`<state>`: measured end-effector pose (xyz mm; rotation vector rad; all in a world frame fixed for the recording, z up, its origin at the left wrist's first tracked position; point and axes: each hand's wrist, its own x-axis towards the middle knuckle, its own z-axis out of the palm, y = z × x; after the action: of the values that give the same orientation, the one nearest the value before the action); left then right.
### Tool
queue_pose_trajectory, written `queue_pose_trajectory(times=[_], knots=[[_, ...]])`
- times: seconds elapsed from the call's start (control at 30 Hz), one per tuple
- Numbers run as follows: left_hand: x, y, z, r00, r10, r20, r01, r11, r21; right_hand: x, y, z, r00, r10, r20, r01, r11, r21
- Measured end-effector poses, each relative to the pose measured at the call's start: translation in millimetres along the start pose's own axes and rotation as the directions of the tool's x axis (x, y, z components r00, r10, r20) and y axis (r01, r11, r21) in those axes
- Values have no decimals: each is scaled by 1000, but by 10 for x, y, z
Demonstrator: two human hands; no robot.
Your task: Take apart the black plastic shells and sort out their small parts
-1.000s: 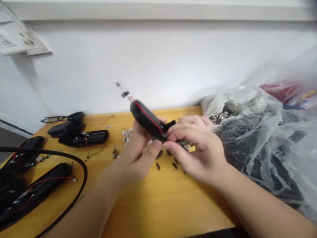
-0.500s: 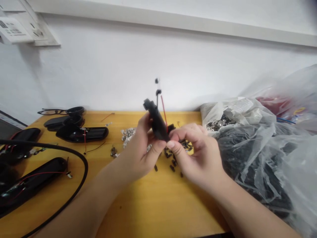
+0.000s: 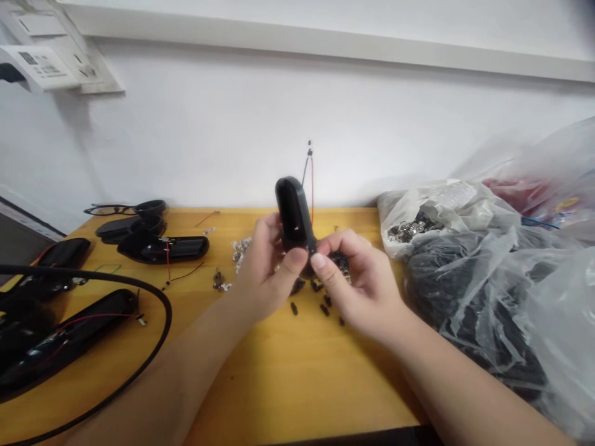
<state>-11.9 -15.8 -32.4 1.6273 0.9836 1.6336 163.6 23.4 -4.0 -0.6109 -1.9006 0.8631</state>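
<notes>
Between both hands, above the table, a black elongated plastic housing (image 3: 304, 207) is held nearly upright, its hollow side facing me. My left hand (image 3: 274, 263) is closed round its left side, with the thumb on the lower front. At the lower right edge, the thumb and index finger of my right hand (image 3: 362, 272) pinch the housing; whether a small part lies between them is hidden. A red and a black wire (image 3: 312, 186) rise behind the housing to a small connector (image 3: 310, 152). Beneath the hands lie small black parts (image 3: 324, 310) and small metal pieces (image 3: 240, 251).
Black housings with wires (image 3: 186, 248) lie on the wooden table (image 3: 288, 384) at left, near a thick black cable (image 3: 160, 347). Plastic bags of metal parts (image 3: 413, 229) and black parts (image 3: 474, 310) fill the right side. A white wall (image 3: 209, 136) stands behind.
The housing has turned so its hollow face shows towards me, where its narrow side showed before. The wires and connector have shifted slightly right. Both hands keep their grip.
</notes>
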Motion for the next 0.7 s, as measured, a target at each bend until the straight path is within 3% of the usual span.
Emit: queue_pose_trajectory(times=[0.23, 0.53, 0.7], knots=[[-9, -48, -23, 999, 18, 28, -20, 998, 58, 7, 31, 22, 999, 26, -44, -26, 1000, -4], [-14, -33, -39, 996, -63, 69, 59, 996, 60, 39, -7, 21, 982, 138, 131, -152, 983, 104], [0, -32, -28, 995, -51, 86, 41, 993, 113, 34, -5, 35, 985, 150, 91, -157, 985, 78]])
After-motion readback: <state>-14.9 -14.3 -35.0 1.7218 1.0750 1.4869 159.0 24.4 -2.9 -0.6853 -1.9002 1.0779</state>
